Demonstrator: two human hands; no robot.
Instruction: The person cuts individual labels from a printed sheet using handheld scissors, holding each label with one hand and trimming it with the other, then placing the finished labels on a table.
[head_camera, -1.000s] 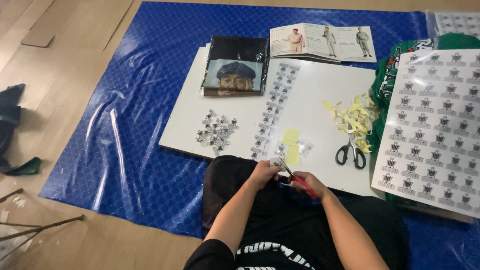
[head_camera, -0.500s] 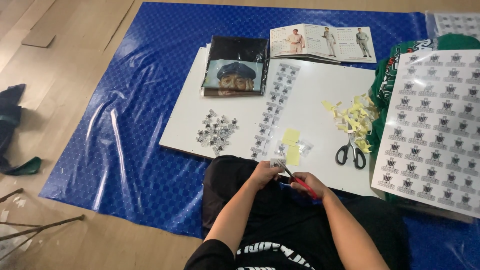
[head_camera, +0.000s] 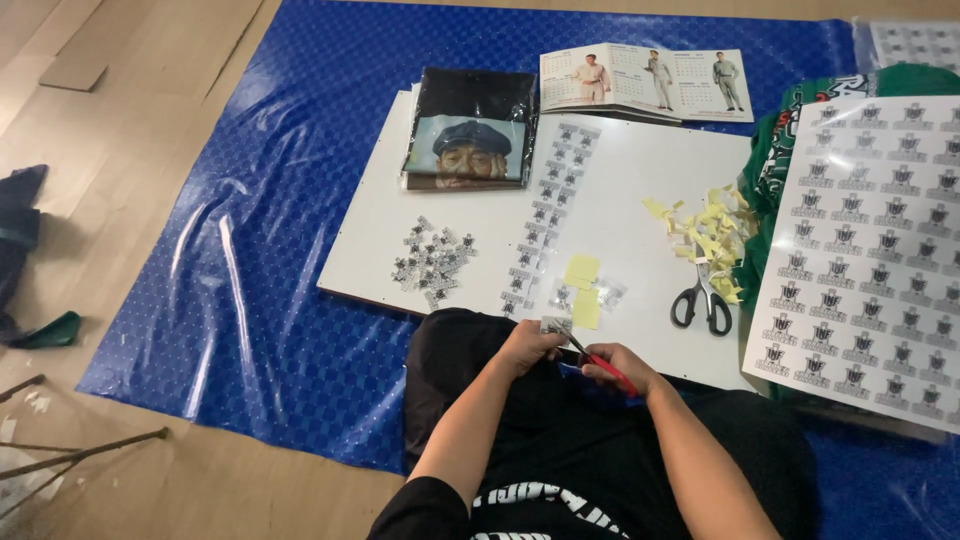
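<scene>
We're over the lap now, left hand (head_camera: 528, 347) pinching a small printed sticker piece (head_camera: 556, 325), right hand (head_camera: 618, 366) closed round the red-handled scissors (head_camera: 598, 362), blades up against the piece at the near edge of the white board (head_camera: 640, 170). By our reckoning the cutting is partly through. Done: a pile of cut-out stickers (head_camera: 432, 262) on the board's left side, and a heap of yellow backing scraps (head_camera: 712, 232) to the right. Left: two strips of uncut stickers (head_camera: 548, 215) running down the middle, and a full printed sticker sheet (head_camera: 872, 250) at far right, seemingly untouched. Black-handled scissors (head_camera: 702, 300) lie idle near the scraps, all on the blue floor mat (head_camera: 280, 200).
</scene>
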